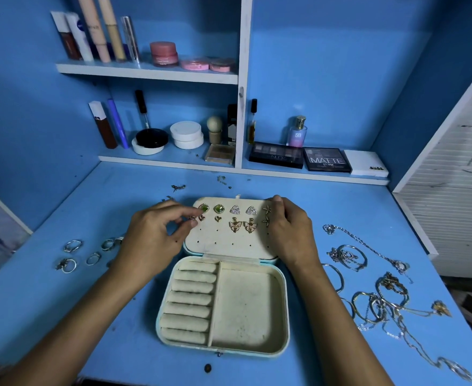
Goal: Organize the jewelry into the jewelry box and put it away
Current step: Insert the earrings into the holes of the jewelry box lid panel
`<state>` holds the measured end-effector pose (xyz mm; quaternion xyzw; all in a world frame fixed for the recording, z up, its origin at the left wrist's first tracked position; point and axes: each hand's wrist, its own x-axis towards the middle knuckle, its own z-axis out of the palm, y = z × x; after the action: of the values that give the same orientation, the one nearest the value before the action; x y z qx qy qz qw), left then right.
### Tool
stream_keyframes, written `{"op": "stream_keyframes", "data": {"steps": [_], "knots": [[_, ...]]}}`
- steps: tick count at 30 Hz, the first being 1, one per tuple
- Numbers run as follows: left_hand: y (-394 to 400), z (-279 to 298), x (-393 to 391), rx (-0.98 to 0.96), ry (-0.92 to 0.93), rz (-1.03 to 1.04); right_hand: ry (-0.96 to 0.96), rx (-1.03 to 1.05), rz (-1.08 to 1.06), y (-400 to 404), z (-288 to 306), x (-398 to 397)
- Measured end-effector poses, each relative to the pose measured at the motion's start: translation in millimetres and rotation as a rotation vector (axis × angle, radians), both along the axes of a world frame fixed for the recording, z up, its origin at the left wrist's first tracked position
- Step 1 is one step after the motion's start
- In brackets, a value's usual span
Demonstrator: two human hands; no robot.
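The one head camera is looking forward and down from above the desk (62, 316), close over the open box (280, 307) at frame centre, its wide lens also taking in the shelves (151, 72) behind, facing the back wall.

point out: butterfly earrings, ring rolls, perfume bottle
butterfly earrings (235, 225): head view, body of the left one
ring rolls (191, 298): head view, middle roll
perfume bottle (297, 135): head view, glass body

Tiny earring (192, 218) pinched in left hand (156, 232) fingers (186, 222) at jewelry box (223, 307) lid's left edge: shape too small to tell. Right of box, chains (382, 305) tangled, pieces inseparable. Left hand hides one ring (117, 240) partly.
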<state>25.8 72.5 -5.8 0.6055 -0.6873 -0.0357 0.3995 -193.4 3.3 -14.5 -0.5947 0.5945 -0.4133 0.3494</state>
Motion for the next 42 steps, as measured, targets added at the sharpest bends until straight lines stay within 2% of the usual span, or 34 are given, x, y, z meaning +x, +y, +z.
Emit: {"op": "stream_keyframes", "data": {"steps": [15, 22, 42], "knots": [[14, 2, -5, 0.015, 0.133, 0.051, -0.002, -0.012, 0.002, 0, -1, 0], [13, -1, 1, 0.025, 0.02, 0.005, -0.021, -0.015, 0.007, 0, -1, -1], [3, 0, 1, 0.121, 0.079, -0.008, -0.004, -0.026, 0.016, 2, 2, 0]]}}
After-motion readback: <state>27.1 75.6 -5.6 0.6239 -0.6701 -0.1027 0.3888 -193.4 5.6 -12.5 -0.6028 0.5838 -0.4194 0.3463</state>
